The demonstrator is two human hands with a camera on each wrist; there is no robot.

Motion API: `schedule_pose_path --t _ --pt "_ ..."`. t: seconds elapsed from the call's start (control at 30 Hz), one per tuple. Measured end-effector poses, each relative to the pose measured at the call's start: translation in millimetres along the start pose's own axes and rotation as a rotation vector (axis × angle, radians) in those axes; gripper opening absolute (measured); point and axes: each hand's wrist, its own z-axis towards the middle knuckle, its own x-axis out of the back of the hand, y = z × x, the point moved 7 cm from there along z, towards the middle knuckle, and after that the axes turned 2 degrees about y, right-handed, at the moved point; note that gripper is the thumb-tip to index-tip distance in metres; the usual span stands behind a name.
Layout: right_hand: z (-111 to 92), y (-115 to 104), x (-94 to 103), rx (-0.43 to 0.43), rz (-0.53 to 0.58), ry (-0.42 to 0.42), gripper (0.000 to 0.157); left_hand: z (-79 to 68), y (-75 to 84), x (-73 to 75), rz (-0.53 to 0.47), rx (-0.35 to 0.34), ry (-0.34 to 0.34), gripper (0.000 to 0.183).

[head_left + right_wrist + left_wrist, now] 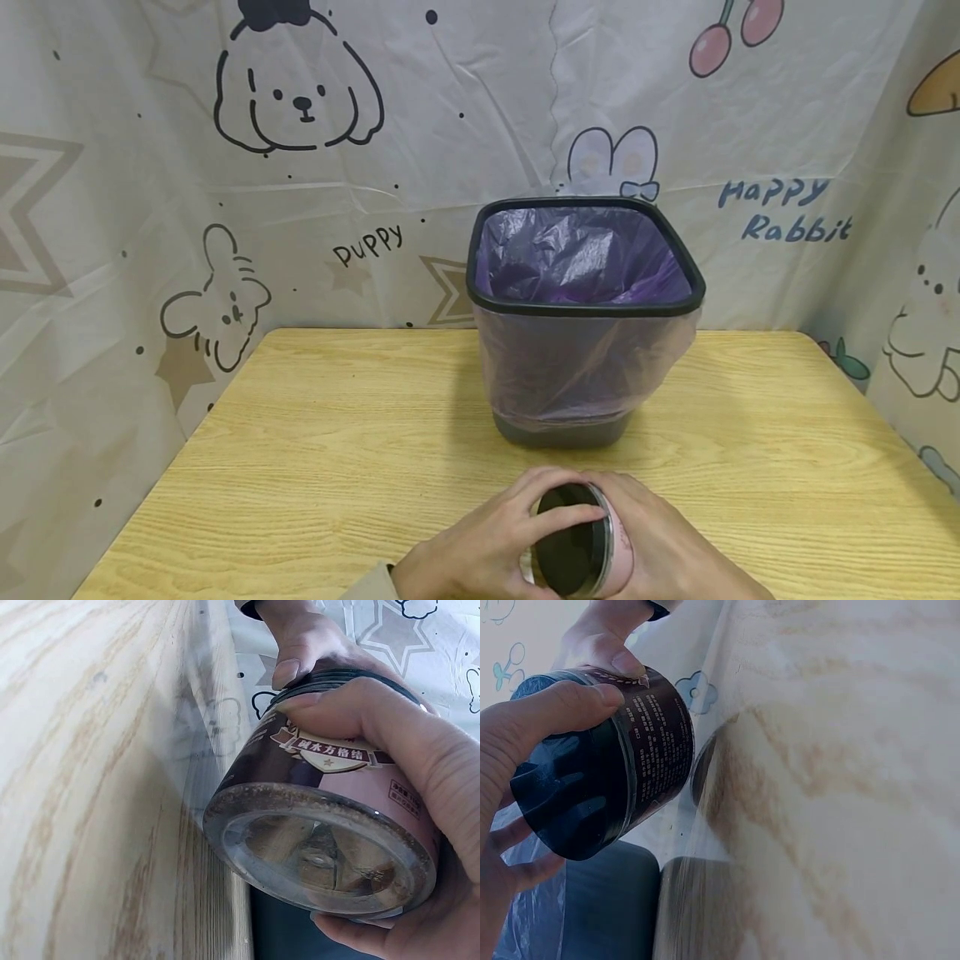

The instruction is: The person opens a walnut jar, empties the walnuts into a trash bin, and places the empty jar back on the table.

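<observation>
Though squat, jar [620,557] on slanted axis, lid [562,557] up and left.

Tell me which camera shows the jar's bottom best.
Right wrist view: the clear bottom faces that camera. Both others hide it: the head shows lid and pink side, left wrist lid and label.

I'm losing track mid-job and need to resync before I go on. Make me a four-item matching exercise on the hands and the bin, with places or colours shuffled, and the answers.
1. Left grip
2. Bin rim
3. Right grip
4. Bin liner

A. Around the jar's labelled body
B. Purple
C. On the dark lid
D. Black

Right pairs: 1-C, 2-D, 3-A, 4-B
</observation>
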Motion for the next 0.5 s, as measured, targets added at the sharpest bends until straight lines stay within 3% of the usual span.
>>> schedule_pose_path --t 0.23,0.5 --pt "2.3 -3.0 1.5 0.053 0.003 0.036 0.090 -0.1 0.9 0.6 -0.001 -0.006 0.005 0.095" --pt "1.4 -1.3 -0.2 0.032 -0.008 0.021 0.091 -0.2 0.1 -0.1 -0.013 0.017 -0.007 0.095"
